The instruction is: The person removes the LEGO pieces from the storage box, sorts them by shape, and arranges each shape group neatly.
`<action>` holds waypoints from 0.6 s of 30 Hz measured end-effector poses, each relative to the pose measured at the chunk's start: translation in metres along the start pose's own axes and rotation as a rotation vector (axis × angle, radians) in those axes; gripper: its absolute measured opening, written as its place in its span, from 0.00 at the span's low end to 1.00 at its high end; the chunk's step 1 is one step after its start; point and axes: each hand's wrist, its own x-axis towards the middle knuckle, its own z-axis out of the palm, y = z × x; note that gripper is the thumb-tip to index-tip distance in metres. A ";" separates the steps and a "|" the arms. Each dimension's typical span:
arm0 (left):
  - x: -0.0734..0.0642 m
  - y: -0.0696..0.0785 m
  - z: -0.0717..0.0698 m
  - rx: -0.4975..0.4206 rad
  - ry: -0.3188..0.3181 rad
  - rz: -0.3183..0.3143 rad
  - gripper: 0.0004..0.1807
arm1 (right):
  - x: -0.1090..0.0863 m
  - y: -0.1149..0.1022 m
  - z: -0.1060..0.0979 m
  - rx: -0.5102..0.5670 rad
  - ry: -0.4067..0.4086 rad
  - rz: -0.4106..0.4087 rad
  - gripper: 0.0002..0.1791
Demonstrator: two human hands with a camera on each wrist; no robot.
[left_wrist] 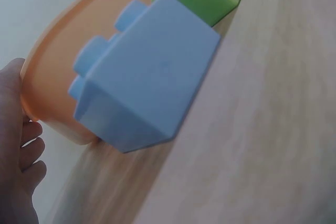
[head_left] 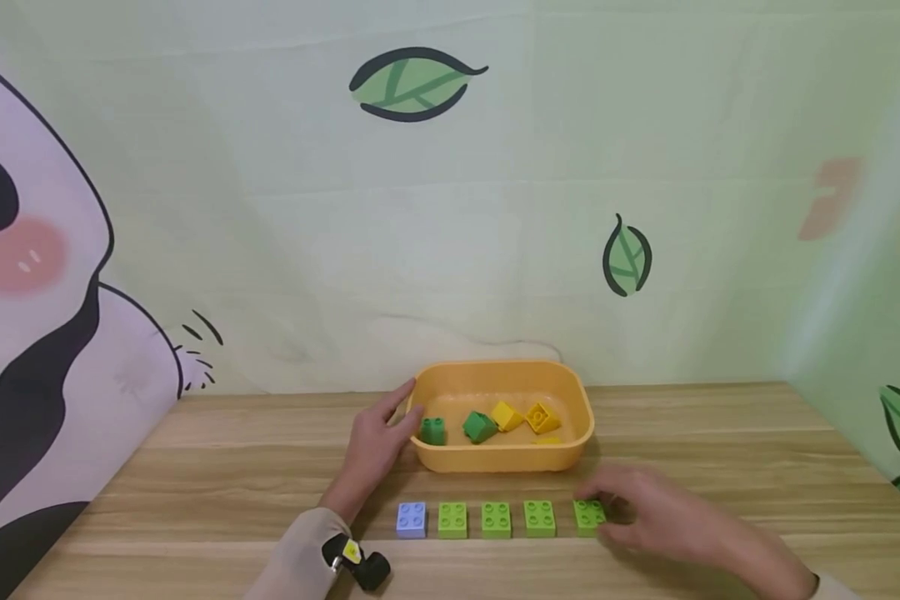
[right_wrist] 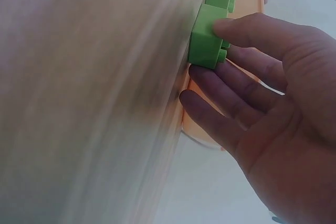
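Across the lower centre of the head frame, a row of five bricks [head_left: 496, 521] is laid out on a wood-grain table [head_left: 195, 500], studs upward. Listed from the left: one blue brick [head_left: 411, 521]; three lime bricks [head_left: 452, 521], evenly spaced; one end brick [head_left: 588, 518], also lime, placed at a slightly wider gap.

Right hand [head_left: 648, 512], lower right of centre: closed on the end brick, which is pinched between thumb and fingers. At the upper centre of the right wrist frame, the thumb tip is seen laid against one face of that brick, the outer fingers extended past it.

Tub [head_left: 495, 459], orange, below the middle of the frame: stood behind the row, near the backdrop [head_left: 495, 208]. Its left end is gripped by the left hand [head_left: 375, 437], thumb at the rim.

Contents of tub: two dark green pieces [head_left: 480, 427], at left and middle; two yellow pieces [head_left: 542, 418], to their right; a further yellow bit [head_left: 547, 441], mostly hidden by the front wall.

Backdrop, pale green: printed with a panda [head_left: 52, 158] at the left edge and leaves [head_left: 412, 81] at upper centre and right
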 end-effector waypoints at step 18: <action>0.000 0.000 0.001 0.005 0.002 0.004 0.28 | -0.001 -0.002 0.003 -0.015 0.031 0.005 0.22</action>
